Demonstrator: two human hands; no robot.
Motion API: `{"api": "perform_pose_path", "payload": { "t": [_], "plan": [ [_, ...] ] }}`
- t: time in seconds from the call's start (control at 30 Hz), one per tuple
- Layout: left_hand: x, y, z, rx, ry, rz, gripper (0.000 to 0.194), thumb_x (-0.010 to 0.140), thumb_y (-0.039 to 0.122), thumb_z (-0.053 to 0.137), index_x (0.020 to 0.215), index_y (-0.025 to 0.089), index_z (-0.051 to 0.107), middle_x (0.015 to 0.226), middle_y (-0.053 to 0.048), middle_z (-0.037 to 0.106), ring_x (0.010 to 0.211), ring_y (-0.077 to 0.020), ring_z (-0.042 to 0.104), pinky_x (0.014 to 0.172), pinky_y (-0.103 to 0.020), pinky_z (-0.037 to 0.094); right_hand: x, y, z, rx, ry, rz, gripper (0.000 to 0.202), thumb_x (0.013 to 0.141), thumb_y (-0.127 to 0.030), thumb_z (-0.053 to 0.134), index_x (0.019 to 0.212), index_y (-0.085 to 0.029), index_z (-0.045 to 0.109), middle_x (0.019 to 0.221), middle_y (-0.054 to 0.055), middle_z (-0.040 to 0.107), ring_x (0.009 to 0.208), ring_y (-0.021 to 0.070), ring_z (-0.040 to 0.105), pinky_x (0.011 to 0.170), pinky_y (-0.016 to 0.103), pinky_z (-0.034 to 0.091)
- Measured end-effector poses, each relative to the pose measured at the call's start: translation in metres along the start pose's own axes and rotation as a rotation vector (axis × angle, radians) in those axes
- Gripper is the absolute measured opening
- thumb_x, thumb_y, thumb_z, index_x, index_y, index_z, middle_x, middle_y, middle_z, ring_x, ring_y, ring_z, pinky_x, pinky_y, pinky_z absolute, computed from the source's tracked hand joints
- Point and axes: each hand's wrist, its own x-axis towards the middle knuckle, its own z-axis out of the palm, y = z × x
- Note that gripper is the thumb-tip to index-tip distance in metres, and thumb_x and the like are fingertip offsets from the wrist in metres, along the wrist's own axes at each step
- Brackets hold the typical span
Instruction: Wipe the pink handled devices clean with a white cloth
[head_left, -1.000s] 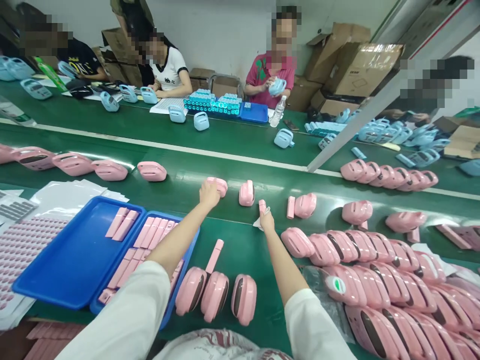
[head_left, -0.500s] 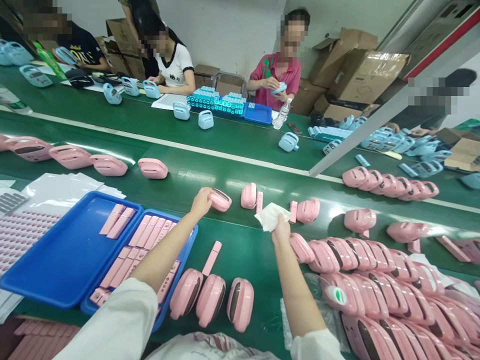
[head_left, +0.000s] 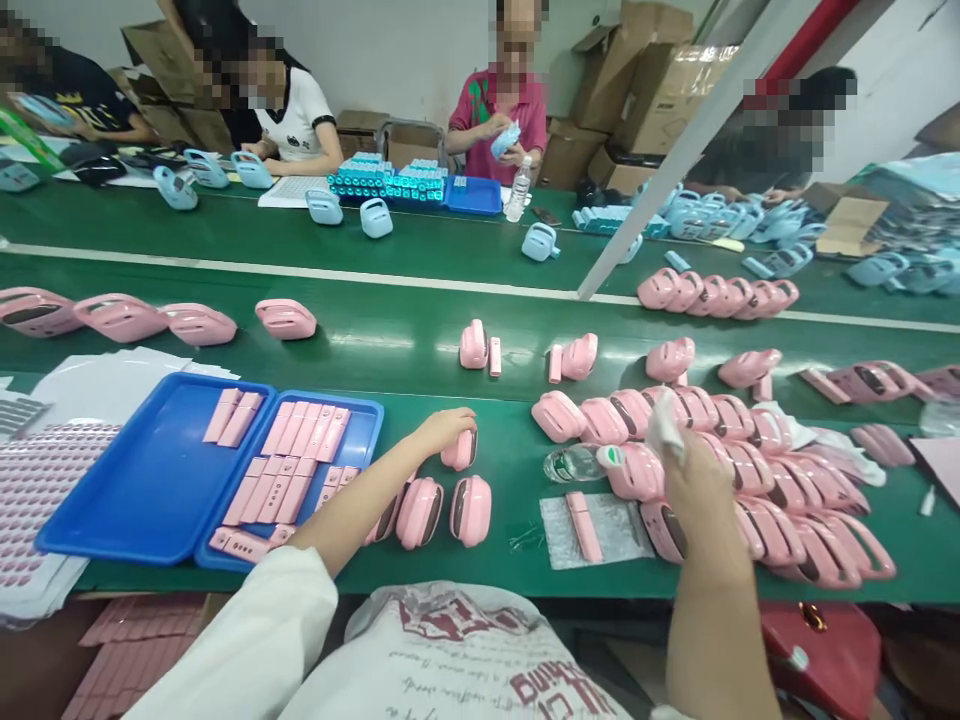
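Whereas half a second ago the left hand [head_left: 450, 430] had its pink casing [head_left: 460, 450] out on the belt [head_left: 390, 350], it now grips it at the near worktable [head_left: 514, 460]. The right hand [head_left: 699, 475], pinching a white cloth [head_left: 664, 430], has swung over to the rows of casings [head_left: 757, 475]. Bare green separates the held casing from a clear bottle [head_left: 571, 463] and runs down to the near edge. Maroon lettering [head_left: 555, 690] on the shirt is perhaps too skewed to read reliably.

I see pink cases [head_left: 459, 455], a white cloth [head_left: 663, 425], blue trays [head_left: 127, 500], a green table [head_left: 506, 430], a red bag [head_left: 832, 650] and a white shirt [head_left: 450, 668] with dark red letters [head_left: 536, 690].
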Motion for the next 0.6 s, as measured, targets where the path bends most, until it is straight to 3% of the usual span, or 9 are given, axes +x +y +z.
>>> {"api": "perform_pose_path", "payload": {
  "t": [0.13,0.23,0.33,0.43,0.53,0.6],
  "plan": [
    [0.003,-0.004,0.008,-0.048,-0.008,-0.027,0.055,0.07,-0.004,0.036,0.11,0.018,0.067,0.137,-0.007,0.052,0.129,-0.0188,0.046,0.108,-0.034,0.034,-0.029,-0.017,0.049,0.118,-0.073,-0.328,0.041,0.085,-0.023,0.037,0.119,-0.016,0.058,0.122,0.01,0.058,0.112,0.0204,0.056,0.093,0.035,0.048],
    [-0.001,-0.01,0.013,-0.096,0.019,-0.086,0.075,0.066,-0.005,0.033,0.139,0.012,0.043,0.151,-0.012,0.03,0.14,-0.0192,0.029,0.115,-0.037,0.023,-0.04,-0.02,0.081,0.166,0.066,-0.385,0.038,0.084,-0.02,0.041,0.118,-0.014,0.059,0.128,0.013,0.054,0.118,0.0202,0.054,0.098,0.036,0.047],
    [-0.012,-0.014,0.02,-0.145,0.054,-0.16,0.087,0.066,0.002,0.043,0.149,0.006,0.017,0.155,-0.02,0.008,0.144,-0.0259,0.011,0.117,-0.043,0.013,-0.036,-0.011,0.102,0.285,0.313,-0.256,0.03,0.087,-0.027,0.043,0.103,-0.013,0.063,0.112,0.014,0.061,0.108,0.0197,0.059,0.095,0.037,0.049],
    [-0.023,-0.011,0.029,-0.183,0.068,-0.219,0.107,0.064,0.02,0.063,0.149,0.001,0.0,0.153,-0.027,-0.002,0.143,-0.0343,-0.001,0.116,-0.049,0.007,-0.023,0.001,0.107,0.358,0.477,-0.125,0.033,0.085,-0.036,0.045,0.095,-0.01,0.064,0.1,0.014,0.065,0.099,0.0206,0.061,0.092,0.039,0.051],
    [-0.028,-0.002,0.04,-0.233,0.111,-0.337,0.124,0.058,0.038,0.074,0.147,-0.003,-0.002,0.152,-0.03,-0.007,0.142,-0.0372,-0.007,0.116,-0.049,0.006,-0.013,0.006,0.098,0.465,0.514,0.002,0.035,0.081,-0.039,0.052,0.093,-0.008,0.064,0.095,0.013,0.065,0.095,0.0207,0.061,0.094,0.042,0.049],
    [-0.027,0.006,0.046,-0.268,0.189,-0.471,0.115,0.064,0.039,0.071,0.146,-0.005,0.003,0.152,-0.032,-0.002,0.142,-0.0367,-0.003,0.116,-0.047,0.007,-0.008,0.006,0.09,0.739,0.619,0.311,0.033,0.074,-0.036,0.062,0.091,-0.009,0.062,0.097,0.011,0.064,0.096,0.0197,0.061,0.098,0.04,0.048]
  ]
}}
